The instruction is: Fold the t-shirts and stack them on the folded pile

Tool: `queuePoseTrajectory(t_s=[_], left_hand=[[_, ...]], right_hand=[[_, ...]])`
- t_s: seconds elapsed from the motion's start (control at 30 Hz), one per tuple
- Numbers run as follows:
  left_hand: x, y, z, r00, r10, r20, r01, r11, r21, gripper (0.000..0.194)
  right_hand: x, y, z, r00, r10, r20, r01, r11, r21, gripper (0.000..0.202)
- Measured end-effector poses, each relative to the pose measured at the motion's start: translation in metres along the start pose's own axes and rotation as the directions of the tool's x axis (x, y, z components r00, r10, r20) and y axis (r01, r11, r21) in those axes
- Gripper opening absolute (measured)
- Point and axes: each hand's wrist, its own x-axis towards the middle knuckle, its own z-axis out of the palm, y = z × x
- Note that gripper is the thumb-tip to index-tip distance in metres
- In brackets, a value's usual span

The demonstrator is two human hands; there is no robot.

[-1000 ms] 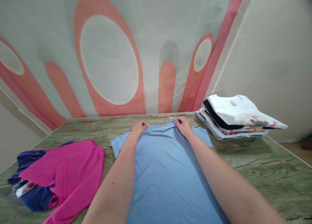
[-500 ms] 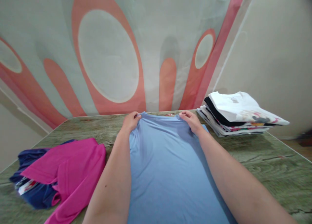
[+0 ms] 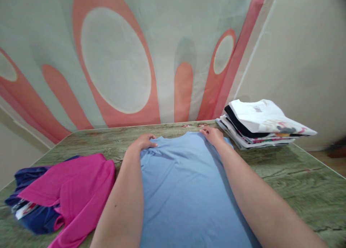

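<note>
A light blue shirt (image 3: 186,183) lies spread on the wood-patterned table, its neckline towards the far edge. My left hand (image 3: 143,141) is closed on the shirt at its far left shoulder, with the thumb and fingers pinching the cloth. At the far right shoulder my right hand (image 3: 212,134) pinches the cloth beside the neckline. Both forearms reach over the shirt's sides. Some creases run across the chest near my left hand.
On the left of the table (image 3: 270,172) lie a bright pink garment (image 3: 81,183) and dark blue clothing (image 3: 40,215) partly under it. A stack of folded shirts (image 3: 259,122), white on top, stands at the back right. A patterned wall hanging rises behind.
The shirt's far edge has come down and nearer, and its neckline now lies flatter. My left hand has moved slightly left and down. The view has shifted a little.
</note>
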Motion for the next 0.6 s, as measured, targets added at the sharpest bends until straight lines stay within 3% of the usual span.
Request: queuePoseTrajectory(t_s=[0.13, 0.2, 0.27, 0.33, 0.43, 0.6], left_hand=[[-0.001, -0.010, -0.009, 0.992, -0.106, -0.076, 0.110, 0.992, 0.062, 0.015], [0.002, -0.009, -0.010, 0.983, -0.083, -0.161, 0.095, 0.993, 0.071, 0.017], [0.005, -0.005, -0.006, 0.968, 0.011, -0.253, 0.007, 0.998, 0.070, 0.021], [0.007, 0.000, 0.001, 0.948, 0.093, -0.305, -0.075, 0.995, 0.067, 0.022], [0.009, 0.002, 0.010, 0.965, 0.051, -0.256, -0.035, 0.997, 0.066, 0.023], [0.006, -0.012, 0.001, 0.989, -0.101, -0.111, 0.111, 0.990, 0.090, 0.022]], right_hand=[[0.006, 0.016, -0.007, 0.984, -0.074, 0.161, 0.066, 0.996, 0.054, 0.042], [0.008, 0.026, -0.010, 0.957, -0.150, 0.249, 0.115, 0.982, 0.148, 0.038], [0.009, 0.034, -0.011, 0.958, -0.155, 0.240, 0.112, 0.976, 0.184, 0.033], [0.010, 0.038, -0.010, 0.987, -0.091, 0.135, 0.071, 0.986, 0.149, 0.030], [0.012, 0.037, -0.006, 1.000, -0.016, 0.006, 0.015, 0.994, 0.108, 0.037], [0.014, 0.026, -0.004, 0.974, -0.100, 0.204, 0.085, 0.993, 0.081, 0.029]])
